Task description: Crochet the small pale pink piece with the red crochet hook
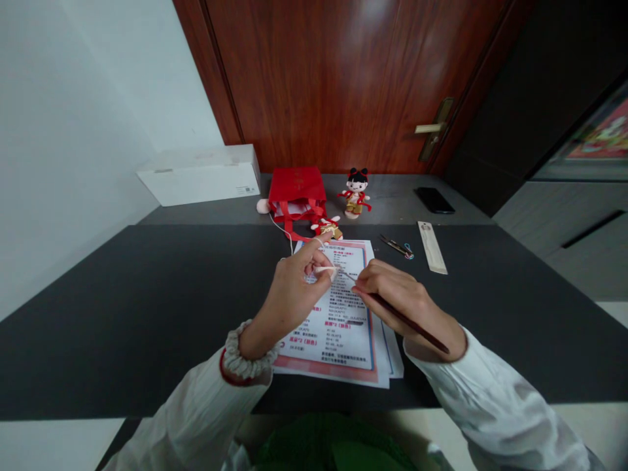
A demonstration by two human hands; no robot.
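My left hand point(299, 281) is closed in a pinch on a small white crocheted piece point(324, 269), with white yarn looped over its fingers. My right hand point(400, 297) grips a dark brown crochet hook point(407, 320) whose metal tip reaches the white piece. Both hands hover over printed instruction sheets point(338, 333) on the black table point(122, 307). A strand of white yarn point(282, 230) runs back toward the red bag point(297, 191).
At the back stand a white box point(201, 173), a small doll in red point(356, 191) and a tiny doll point(328, 227). A phone point(434, 199), scissors point(397, 246) and a long paper packet point(432, 246) lie to the right. A wooden door point(343, 78) closes the back.
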